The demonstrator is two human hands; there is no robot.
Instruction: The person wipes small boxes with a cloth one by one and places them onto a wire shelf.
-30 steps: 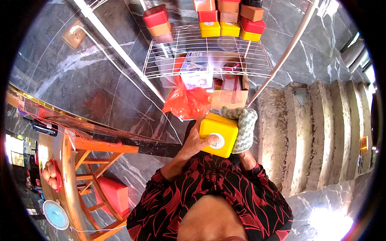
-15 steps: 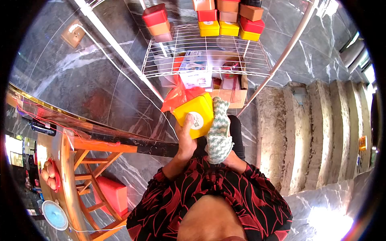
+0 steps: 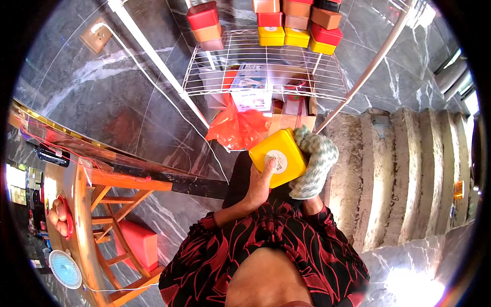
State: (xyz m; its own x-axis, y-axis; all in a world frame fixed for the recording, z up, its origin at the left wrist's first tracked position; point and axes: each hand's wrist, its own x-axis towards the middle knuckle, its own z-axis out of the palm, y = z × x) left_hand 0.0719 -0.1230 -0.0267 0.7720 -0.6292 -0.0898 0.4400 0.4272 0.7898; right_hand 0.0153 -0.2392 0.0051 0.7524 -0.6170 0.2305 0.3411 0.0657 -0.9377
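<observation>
A yellow square tin (image 3: 286, 174) with a round white label (image 3: 276, 161) is tilted in front of my chest. My left hand (image 3: 260, 183) grips it from the lower left, its thumb on the label and its fingers hidden behind. A green-and-white knitted cloth or mitt (image 3: 318, 163) covers my right hand, which lies against the tin's right side. The knit hides those fingers, so whether they grip the tin does not show. Only the right wrist (image 3: 313, 205) is bare, below the knit.
Ahead stands a white wire shelf (image 3: 220, 61) with stacked red, yellow and brown tins (image 3: 271, 36). Below it are a cardboard box (image 3: 291, 122) and an orange plastic bag (image 3: 238, 128). Concrete steps (image 3: 388, 179) rise at right. A wooden chair (image 3: 123, 230) stands at left.
Both hands have moved right with the yellow tin, away from the orange bag. The knit-covered hand has swung outward and now looks wider. The view has shifted slightly.
</observation>
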